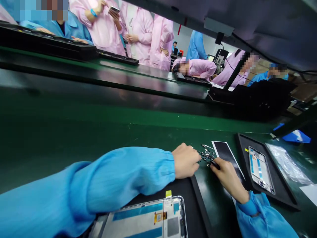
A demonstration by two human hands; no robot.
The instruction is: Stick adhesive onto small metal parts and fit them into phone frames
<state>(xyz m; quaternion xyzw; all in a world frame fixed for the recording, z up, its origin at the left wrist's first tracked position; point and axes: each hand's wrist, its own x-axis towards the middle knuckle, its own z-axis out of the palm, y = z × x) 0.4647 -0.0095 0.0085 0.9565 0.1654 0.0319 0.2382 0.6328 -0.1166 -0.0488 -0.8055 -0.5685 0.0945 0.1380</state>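
Head view.
- Left hand [185,162], centre frame: fingers curled, tips at parts pile [207,156]; we cannot tell if gripping.
- Right hand [228,178]: pinching dark tool [216,164] at pile.
- Shell [148,219] bottom centre, second shell [261,168] right, in tray [284,195]: we judge both not yet fitted.

Both arms in blue sleeves, elastic cuffs tight at the wrists. The left arm comes in from lower left, forearm stretched long across; left hand [185,161] curled into a loose fist, knuckles up, fingertips pointing right. The right arm enters from lower right, shorter reach; right hand [228,177] back-up, fingers pinched together at the tips. Hands close, fingertips near each other, not touching.
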